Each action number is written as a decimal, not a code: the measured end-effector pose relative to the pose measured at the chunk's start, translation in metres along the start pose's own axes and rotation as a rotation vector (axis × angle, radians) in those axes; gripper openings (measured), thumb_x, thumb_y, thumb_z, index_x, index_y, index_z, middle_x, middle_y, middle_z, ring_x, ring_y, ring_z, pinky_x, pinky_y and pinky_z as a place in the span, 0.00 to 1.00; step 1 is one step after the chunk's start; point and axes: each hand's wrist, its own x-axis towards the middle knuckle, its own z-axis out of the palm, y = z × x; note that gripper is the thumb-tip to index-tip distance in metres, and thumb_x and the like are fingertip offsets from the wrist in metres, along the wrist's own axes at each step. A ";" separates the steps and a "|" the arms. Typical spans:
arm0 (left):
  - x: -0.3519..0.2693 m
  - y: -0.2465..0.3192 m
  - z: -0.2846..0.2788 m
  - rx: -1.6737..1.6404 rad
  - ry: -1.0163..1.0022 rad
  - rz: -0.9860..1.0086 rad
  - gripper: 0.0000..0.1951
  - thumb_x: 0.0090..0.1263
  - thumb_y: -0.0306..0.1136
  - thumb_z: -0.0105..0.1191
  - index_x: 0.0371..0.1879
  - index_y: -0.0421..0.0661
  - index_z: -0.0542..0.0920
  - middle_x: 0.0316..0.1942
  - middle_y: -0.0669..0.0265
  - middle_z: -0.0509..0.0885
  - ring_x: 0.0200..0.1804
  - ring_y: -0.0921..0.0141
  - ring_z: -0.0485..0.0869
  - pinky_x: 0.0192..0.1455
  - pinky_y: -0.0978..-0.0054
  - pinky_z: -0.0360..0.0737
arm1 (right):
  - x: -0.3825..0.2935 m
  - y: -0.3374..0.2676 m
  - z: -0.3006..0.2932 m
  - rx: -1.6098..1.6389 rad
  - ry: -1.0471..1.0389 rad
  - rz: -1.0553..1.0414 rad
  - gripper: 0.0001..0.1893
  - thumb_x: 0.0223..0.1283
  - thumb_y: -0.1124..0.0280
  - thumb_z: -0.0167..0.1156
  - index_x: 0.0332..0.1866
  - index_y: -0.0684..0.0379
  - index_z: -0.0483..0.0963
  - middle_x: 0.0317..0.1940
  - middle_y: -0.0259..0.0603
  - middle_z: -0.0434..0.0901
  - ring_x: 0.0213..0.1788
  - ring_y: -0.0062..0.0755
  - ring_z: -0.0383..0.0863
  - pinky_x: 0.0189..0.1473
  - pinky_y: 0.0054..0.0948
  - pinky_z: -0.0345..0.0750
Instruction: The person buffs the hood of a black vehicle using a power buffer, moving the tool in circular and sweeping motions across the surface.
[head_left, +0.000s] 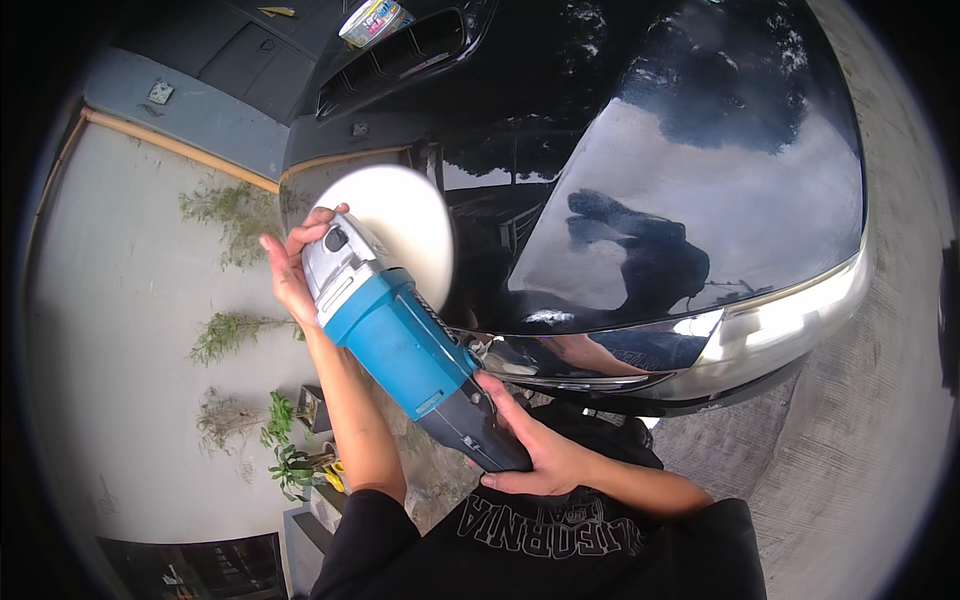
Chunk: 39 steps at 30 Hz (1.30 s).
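A blue and black Makita rotary polisher (397, 337) lies slantwise across my view, with a round white pad (409, 225) at its far end. My left hand (296, 262) cups the silver metal head, its fingers curled over the far side and the thumb apart. Around the black rear handle, my right hand (540, 446) has a grip, with a finger along the side near the switch. Under and beyond the pad is the glossy black hood (525, 112) of a car. Whether the pad touches the paint I cannot tell.
Beside the hood scoop (397, 56) stands a round printed tin (375, 22). A headlight (660, 349) edges the hood's near side. Along the left run a pale wall (135, 300), an orange-yellow pipe (180, 154) and potted plants (289, 465). Concrete pavement (847, 420) lies right.
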 end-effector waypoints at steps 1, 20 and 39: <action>-0.007 0.000 -0.016 -0.009 0.042 0.000 0.33 0.79 0.60 0.41 0.31 0.39 0.84 0.49 0.51 0.81 0.61 0.48 0.77 0.62 0.51 0.78 | 0.005 0.001 -0.001 0.003 -0.034 0.004 0.56 0.58 0.75 0.66 0.81 0.67 0.29 0.82 0.55 0.31 0.84 0.44 0.33 0.80 0.36 0.41; -0.035 -0.004 0.093 -0.089 -0.097 0.015 0.38 0.83 0.58 0.31 0.30 0.33 0.83 0.44 0.48 0.83 0.54 0.51 0.82 0.63 0.56 0.74 | -0.071 -0.053 -0.002 0.076 0.087 0.083 0.60 0.58 0.83 0.66 0.81 0.59 0.23 0.75 0.48 0.52 0.52 0.31 0.78 0.55 0.32 0.77; -0.116 -0.004 0.051 -0.253 0.105 -0.046 0.38 0.79 0.64 0.33 0.35 0.38 0.86 0.50 0.52 0.84 0.59 0.50 0.80 0.67 0.50 0.74 | -0.080 -0.163 -0.006 -0.096 -0.128 0.256 0.58 0.61 0.80 0.65 0.80 0.61 0.23 0.81 0.54 0.38 0.66 0.38 0.70 0.66 0.32 0.69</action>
